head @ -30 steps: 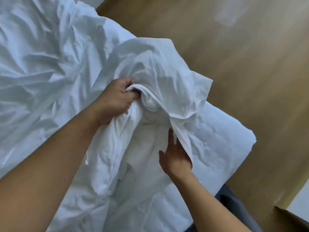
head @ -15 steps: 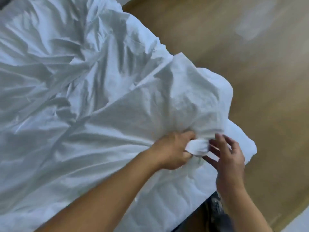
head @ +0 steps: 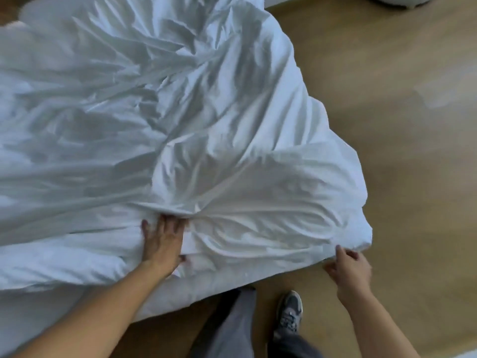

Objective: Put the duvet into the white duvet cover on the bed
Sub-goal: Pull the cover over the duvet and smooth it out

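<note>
White duvet cover (head: 180,112) corner (head: 361,236) twd right hand (head: 348,270)

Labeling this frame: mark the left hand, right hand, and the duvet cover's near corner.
left hand (head: 162,241), head view, back of the hand, flat on the fabric.
right hand (head: 351,270), head view, back of the hand.
duvet cover (head: 361,239), head view, near corner by the right fingertips.

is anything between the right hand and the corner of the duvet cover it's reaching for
Nothing visible. The right hand hovers open beside the near corner of the duvet cover, with only bare floor around it. The left hand presses flat on the cover further along.
</note>
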Demonstrator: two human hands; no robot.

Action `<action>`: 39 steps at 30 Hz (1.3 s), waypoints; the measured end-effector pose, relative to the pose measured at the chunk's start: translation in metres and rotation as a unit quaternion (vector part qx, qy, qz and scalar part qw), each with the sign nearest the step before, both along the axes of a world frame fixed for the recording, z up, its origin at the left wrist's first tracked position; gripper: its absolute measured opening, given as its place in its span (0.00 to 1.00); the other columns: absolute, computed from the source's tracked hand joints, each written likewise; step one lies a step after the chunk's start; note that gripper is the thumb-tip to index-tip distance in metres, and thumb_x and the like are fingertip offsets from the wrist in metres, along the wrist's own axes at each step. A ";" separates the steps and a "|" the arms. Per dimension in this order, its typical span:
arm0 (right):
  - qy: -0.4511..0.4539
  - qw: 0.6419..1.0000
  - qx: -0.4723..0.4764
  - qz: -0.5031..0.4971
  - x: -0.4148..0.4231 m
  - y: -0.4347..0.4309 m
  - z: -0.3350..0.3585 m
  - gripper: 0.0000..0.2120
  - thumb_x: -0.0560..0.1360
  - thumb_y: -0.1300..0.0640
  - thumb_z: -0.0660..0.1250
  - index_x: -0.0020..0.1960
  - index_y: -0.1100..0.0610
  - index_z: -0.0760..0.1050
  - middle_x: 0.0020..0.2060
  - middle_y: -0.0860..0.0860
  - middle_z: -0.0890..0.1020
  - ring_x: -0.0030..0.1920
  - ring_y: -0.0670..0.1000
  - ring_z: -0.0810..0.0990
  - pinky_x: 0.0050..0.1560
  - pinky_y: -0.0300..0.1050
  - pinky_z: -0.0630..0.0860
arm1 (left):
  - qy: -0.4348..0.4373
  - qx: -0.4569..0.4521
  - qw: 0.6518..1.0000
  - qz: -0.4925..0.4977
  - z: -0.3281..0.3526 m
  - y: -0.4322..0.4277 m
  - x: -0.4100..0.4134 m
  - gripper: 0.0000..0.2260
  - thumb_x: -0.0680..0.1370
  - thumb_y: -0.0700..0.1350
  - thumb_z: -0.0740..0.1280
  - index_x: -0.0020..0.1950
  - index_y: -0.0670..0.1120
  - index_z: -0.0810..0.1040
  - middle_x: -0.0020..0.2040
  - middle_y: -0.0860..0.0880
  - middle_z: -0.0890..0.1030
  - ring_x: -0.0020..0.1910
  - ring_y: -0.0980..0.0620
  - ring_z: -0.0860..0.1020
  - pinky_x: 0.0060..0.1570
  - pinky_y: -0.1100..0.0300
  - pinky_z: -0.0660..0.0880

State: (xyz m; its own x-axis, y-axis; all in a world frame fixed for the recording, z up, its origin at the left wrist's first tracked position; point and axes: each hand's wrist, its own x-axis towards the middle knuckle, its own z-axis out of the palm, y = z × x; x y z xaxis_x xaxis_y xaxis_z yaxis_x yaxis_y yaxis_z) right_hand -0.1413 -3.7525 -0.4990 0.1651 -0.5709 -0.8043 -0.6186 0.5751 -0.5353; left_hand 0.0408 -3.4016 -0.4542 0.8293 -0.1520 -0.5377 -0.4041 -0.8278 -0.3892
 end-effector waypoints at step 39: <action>0.006 0.230 -0.321 0.919 0.107 0.794 0.005 0.52 0.72 0.44 0.72 0.81 0.46 0.38 0.69 0.59 0.70 0.66 0.62 0.72 0.66 0.59 0.67 | -0.112 -0.402 0.517 0.747 -0.036 0.764 -0.073 0.44 0.67 0.68 0.76 0.76 0.48 0.66 0.71 0.48 0.72 0.70 0.43 0.71 0.68 0.48 0.69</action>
